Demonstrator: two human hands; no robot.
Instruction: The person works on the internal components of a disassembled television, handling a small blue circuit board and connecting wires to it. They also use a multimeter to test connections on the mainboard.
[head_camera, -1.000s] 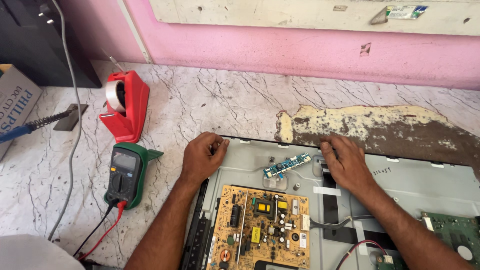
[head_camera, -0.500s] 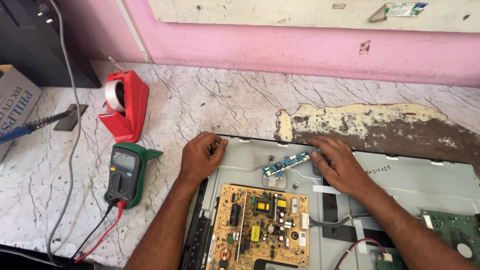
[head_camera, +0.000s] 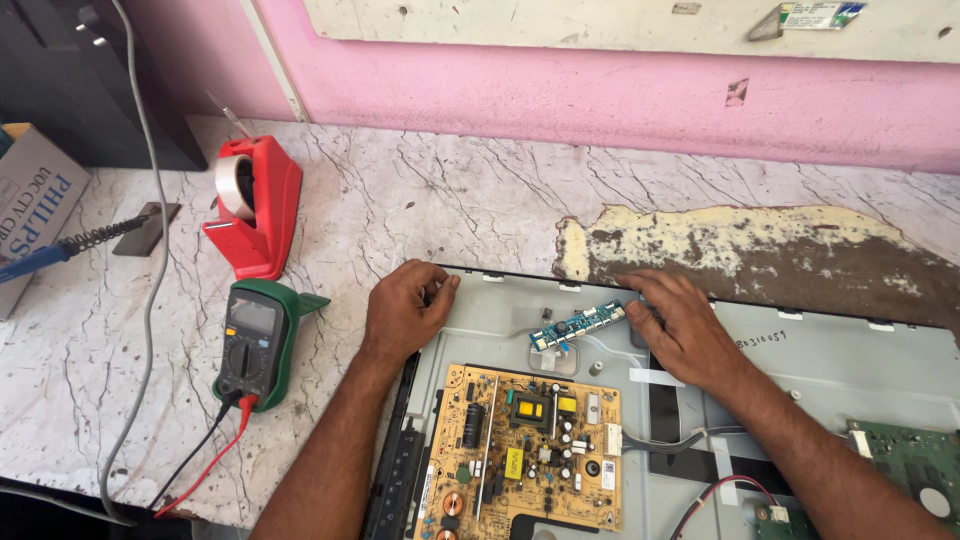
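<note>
The left hand (head_camera: 403, 312) is laid flat, fingers loose, on the panel's (head_camera: 850, 360) corner. The right hand (head_camera: 680, 325) rests unclenched, fingertips touching the small blue board (head_camera: 575, 325) at its 9 o'clock.

Pink wall (head_camera: 600, 100) behind cracked marble worktop (head_camera: 420, 200)

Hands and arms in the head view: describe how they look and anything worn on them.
Both the left hand and the right hand are bare, with no gloves. No rings, watch or bracelet show on either. Both forearms are uncovered as far as the frame's lower edge, with no sleeve in view. No cables, straps or markings are attached to them.
</note>
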